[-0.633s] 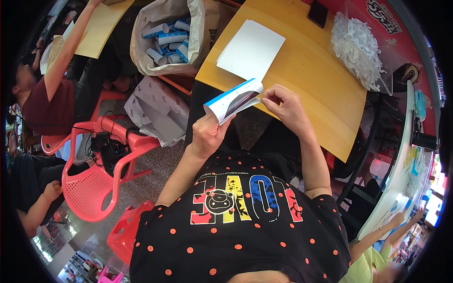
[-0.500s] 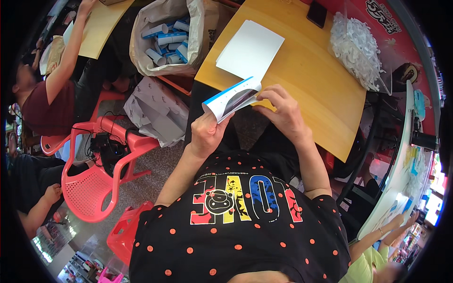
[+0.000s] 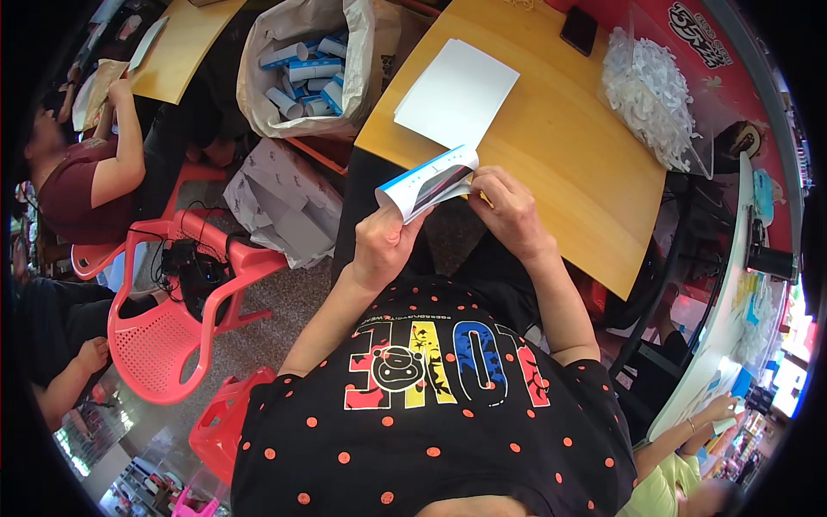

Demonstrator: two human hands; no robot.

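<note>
A printed sheet of paper (image 3: 424, 185), white with a blue edge and a dark picture, is curled into a loose roll in front of my chest. My left hand (image 3: 383, 246) is closed around its lower left end. At the other end, my right hand (image 3: 514, 211) pinches the sheet's edge between thumb and fingers. Just beyond the roll, a stack of white sheets (image 3: 457, 93) lies on the yellow wooden table (image 3: 560, 164). A pale sack (image 3: 258, 112) left of the table holds several blue-and-white paper rolls (image 3: 314, 69).
A dark phone (image 3: 579, 30) and a clear bin of white paper strips (image 3: 650, 99) sit on the table. Left are a crumpled paper bag (image 3: 289, 202) and a red plastic chair (image 3: 159, 349) with black cables. Co-workers sit at the left and lower right.
The roll has turned slightly and looks more tightly curled. My right hand has shifted a little down and left. A co-worker at the left has lowered an arm.
</note>
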